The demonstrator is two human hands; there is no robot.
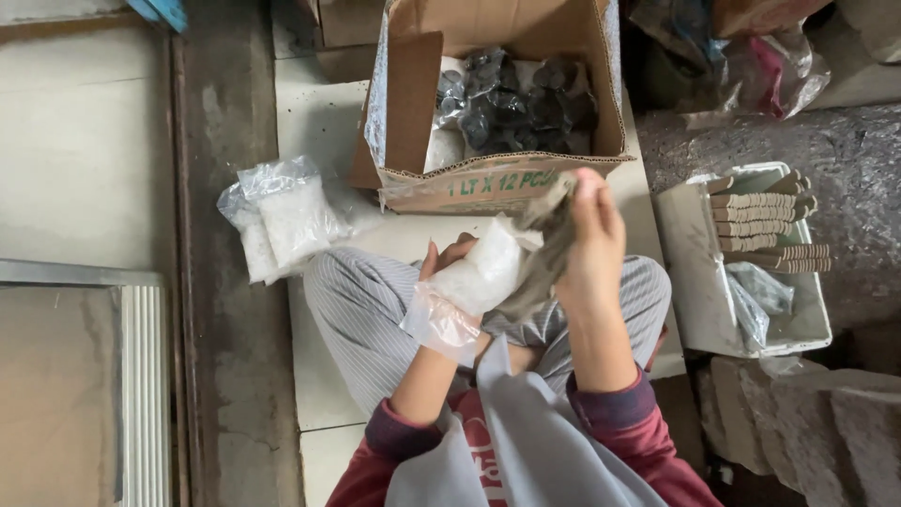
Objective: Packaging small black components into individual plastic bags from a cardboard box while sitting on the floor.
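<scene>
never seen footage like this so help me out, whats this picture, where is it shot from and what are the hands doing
There is no machine here. A person wears a camera on the head, so this one picture looks down at their own hands and lap. The left hand holds a clear plastic bag of white grains; the right hand pinches a greyish strip at the bag's top. Ahead stands an open cardboard box holding dark pieces. More filled bags lie to the left, and a white tray of stacked sticks sits to the right.
</scene>
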